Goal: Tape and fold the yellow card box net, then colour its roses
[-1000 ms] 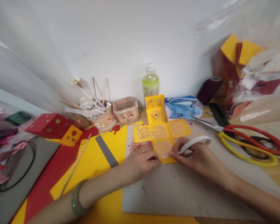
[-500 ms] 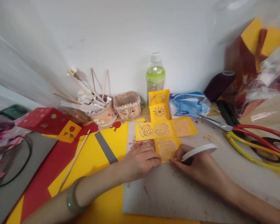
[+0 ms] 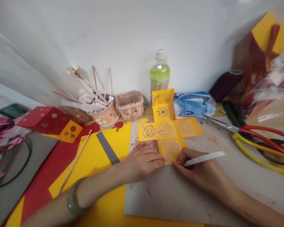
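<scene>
Since the earlier frame the view has drifted left — everything sits further right — and the white tape roll (image 3: 204,158) has turned edge-on, now a thin strip rather than an open ring. Right hand (image 3: 198,168) is closed on the roll's near end, fingers pinching it at the lower edge of the yellow cutout (image 3: 167,130). Roll's long axis runs left-right, free end pointing right and slightly up. Left hand (image 3: 142,164) lies flat, fingers curled, pressing the cutout's lower flap onto the grey board (image 3: 180,195); ring on one finger, holding nothing. Cutout is cross-shaped, long axis running away toward the wall, its top flaps leaning by the bottle (image 3: 159,74). Scissors (image 3: 251,132) lie right on the table — tips point left. Blue pack (image 3: 194,105) carries print, unreadable.
</scene>
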The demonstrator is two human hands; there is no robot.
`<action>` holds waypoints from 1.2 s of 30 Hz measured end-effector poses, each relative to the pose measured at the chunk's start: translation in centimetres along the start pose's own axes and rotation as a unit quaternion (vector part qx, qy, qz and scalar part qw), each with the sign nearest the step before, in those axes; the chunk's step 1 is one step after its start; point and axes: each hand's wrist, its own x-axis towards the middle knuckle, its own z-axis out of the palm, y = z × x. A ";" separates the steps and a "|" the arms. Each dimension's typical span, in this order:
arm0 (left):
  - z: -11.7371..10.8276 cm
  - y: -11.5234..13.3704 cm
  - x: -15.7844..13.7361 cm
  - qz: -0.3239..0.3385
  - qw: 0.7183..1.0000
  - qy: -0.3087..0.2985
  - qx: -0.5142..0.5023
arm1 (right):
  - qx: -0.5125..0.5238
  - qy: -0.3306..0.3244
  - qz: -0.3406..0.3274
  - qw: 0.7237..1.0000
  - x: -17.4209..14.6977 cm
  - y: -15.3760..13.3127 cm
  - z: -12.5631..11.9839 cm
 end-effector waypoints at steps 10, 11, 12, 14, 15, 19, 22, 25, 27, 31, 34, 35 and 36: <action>0.1 0.0 -0.3 0.001 1.000 -0.020 0.004 | -0.008 -0.012 0.027 1.000 0.0 0.0 -0.1; 0.2 -0.1 -0.4 0.000 1.000 -0.024 0.007 | -0.005 -0.010 0.025 1.000 -0.1 0.0 -0.1; 0.2 -0.1 -0.4 -0.001 1.000 -0.028 0.011 | -0.002 -0.009 0.022 1.000 -0.1 0.0 -0.1; 0.3 -0.1 -0.5 -0.003 1.000 -0.026 0.016 | 0.000 -0.005 0.015 1.000 -0.1 0.0 0.0; 0.3 -0.1 -0.5 -0.002 1.000 -0.022 0.018 | -0.001 -0.002 0.013 1.000 -0.1 0.0 0.0; 0.0 -0.1 -0.4 0.002 1.000 -0.008 0.025 | 0.000 0.001 0.016 1.000 0.0 -0.5 -0.2; -0.2 -0.1 -0.2 0.009 0.999 -0.003 0.030 | 0.002 0.001 0.019 1.000 0.0 -0.7 -0.3; -0.2 0.0 -0.1 0.017 0.999 -0.016 0.042 | -0.004 0.003 0.015 1.000 -0.1 -0.7 -0.3; -0.1 0.2 0.0 -0.002 0.998 -0.028 0.049 | -0.013 0.003 0.013 1.000 -0.2 -0.6 -0.2; 0.4 0.6 0.1 -0.072 0.995 -0.062 0.041 | -0.018 -0.003 0.013 1.000 -0.2 -0.6 -0.2; 0.5 0.6 0.0 -0.100 0.991 -0.087 0.035 | -0.013 -0.011 0.009 1.000 -0.1 -0.7 -0.2; 0.5 0.6 -0.1 -0.095 0.990 -0.093 0.039 | -0.012 -0.005 0.010 1.000 -0.1 -0.7 -0.2; 0.5 0.6 -0.1 -0.084 0.991 -0.099 0.044 | -0.010 0.007 0.013 1.000 -0.1 -0.7 -0.2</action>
